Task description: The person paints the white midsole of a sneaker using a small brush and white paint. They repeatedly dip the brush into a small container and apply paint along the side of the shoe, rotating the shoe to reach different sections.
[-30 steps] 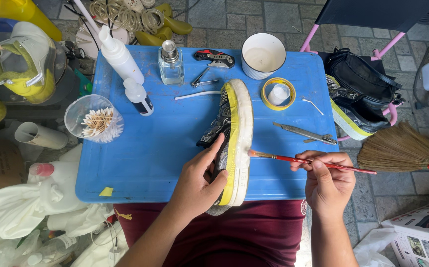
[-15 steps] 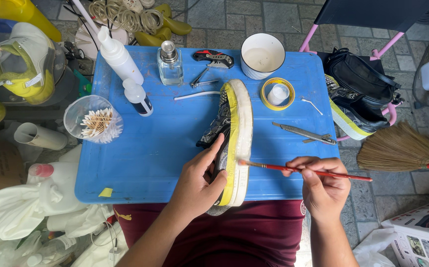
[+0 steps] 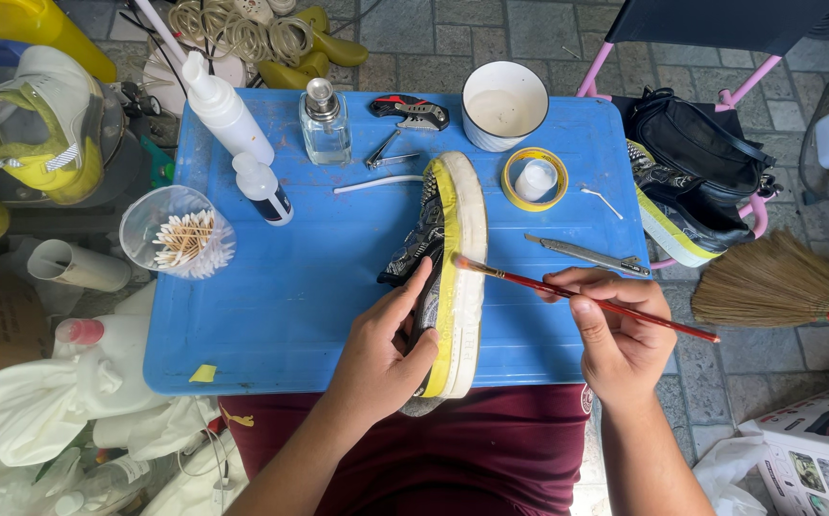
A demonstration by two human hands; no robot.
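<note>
In the middle of the frame my left hand (image 3: pixel 381 349) is clamped around the upper of the shoe (image 3: pixel 448 277), which lies on its side on the blue worktop (image 3: pixel 281 287) with the white sole edge turned up toward me; holding it that way keeps the edge steady and open to the brush. A strip of yellow tape runs along the shoe just above the sole, apparently masking the dark fabric. My right hand (image 3: pixel 615 330), at lower right of centre, pinches the red-handled paintbrush (image 3: pixel 586 298) like a pen, its tip touching the sole edge near the shoe's middle.

Toward the top of the frame stands a white cup (image 3: pixel 504 103) with pale liquid inside, close enough for dipping. Just below it sits a roll of yellow tape (image 3: pixel 535 179), and a metal blade tool (image 3: pixel 586 254) lies between the roll and my right hand. At left, a clear cup of cotton swabs (image 3: pixel 178 234) stands well apart from the shoe.
</note>
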